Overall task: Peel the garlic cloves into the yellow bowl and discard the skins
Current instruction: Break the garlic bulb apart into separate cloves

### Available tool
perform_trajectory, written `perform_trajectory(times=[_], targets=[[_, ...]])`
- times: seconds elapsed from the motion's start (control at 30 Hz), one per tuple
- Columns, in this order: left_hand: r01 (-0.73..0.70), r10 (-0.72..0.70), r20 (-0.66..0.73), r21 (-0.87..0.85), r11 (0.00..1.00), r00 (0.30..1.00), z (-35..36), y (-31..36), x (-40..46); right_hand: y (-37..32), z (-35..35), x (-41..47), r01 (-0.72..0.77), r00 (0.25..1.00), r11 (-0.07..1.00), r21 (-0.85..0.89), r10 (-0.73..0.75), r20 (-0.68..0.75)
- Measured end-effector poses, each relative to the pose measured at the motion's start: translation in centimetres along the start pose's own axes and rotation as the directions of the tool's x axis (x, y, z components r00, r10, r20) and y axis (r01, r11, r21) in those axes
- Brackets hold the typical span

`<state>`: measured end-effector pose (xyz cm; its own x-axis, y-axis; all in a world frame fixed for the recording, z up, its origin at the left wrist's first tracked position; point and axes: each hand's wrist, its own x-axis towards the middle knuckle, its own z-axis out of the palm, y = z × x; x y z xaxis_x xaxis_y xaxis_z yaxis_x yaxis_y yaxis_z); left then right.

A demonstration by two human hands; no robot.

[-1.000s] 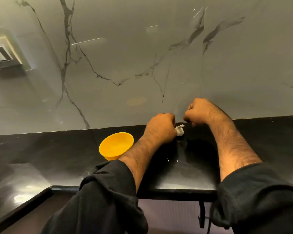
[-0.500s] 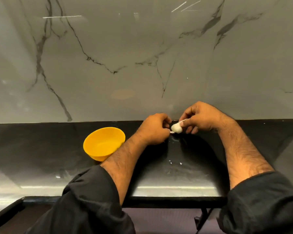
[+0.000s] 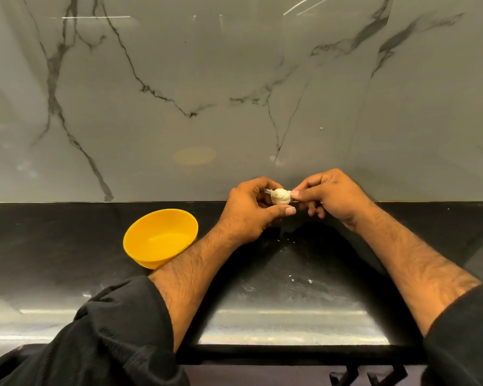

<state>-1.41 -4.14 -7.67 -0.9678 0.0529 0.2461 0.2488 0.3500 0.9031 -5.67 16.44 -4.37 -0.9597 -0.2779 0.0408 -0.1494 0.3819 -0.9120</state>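
Black counter (image 3: 67, 260), yellow bowl (image 3: 159, 240) left; garlic (image 3: 280, 196) pinched between left hand (image 3: 248, 215) and right hand (image 3: 332, 196).

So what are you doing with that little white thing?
A person is peeling garlic over a black counter. Both hands hold one white garlic piece up between them: the left hand grips it from one side, and the right hand pinches its papery skin from the other. The yellow bowl sits on the counter to the left with nothing visible in it. A few tiny white bits of skin lie on the counter.
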Motion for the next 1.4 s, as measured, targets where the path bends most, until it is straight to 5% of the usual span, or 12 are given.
perform_trajectory(times=[0.47, 0.97, 1.17, 1.4], targets=[[0.086, -0.071, 0.070, -0.227, 0.970, 0.995, 1.0, -0.5, -0.3, 1.5, 0.3, -1.8, 0.027, 1.000, 0.997, -0.077, -0.027, -0.002], [0.036, -0.009, 0.072, -0.387, 0.921, 0.997, -0.4, -1.2, -0.2, 2.1, 1.5, -1.5, 0.106, 0.989, 0.954, 0.280, -0.131, 0.073], [0.050, -0.032, 0.051, -0.394, 0.918, 0.998, -0.7, -1.0, -0.1, 1.7, 1.8, -1.6, 0.263, 0.964, 0.955, 0.141, -0.267, 0.011], [0.128, -0.106, 0.075, -0.443, 0.887, 0.992, -1.0, 0.0, -0.8, 1.7, 2.7, -1.8, 0.216, 0.976, 0.963, 0.161, -0.217, -0.011]])
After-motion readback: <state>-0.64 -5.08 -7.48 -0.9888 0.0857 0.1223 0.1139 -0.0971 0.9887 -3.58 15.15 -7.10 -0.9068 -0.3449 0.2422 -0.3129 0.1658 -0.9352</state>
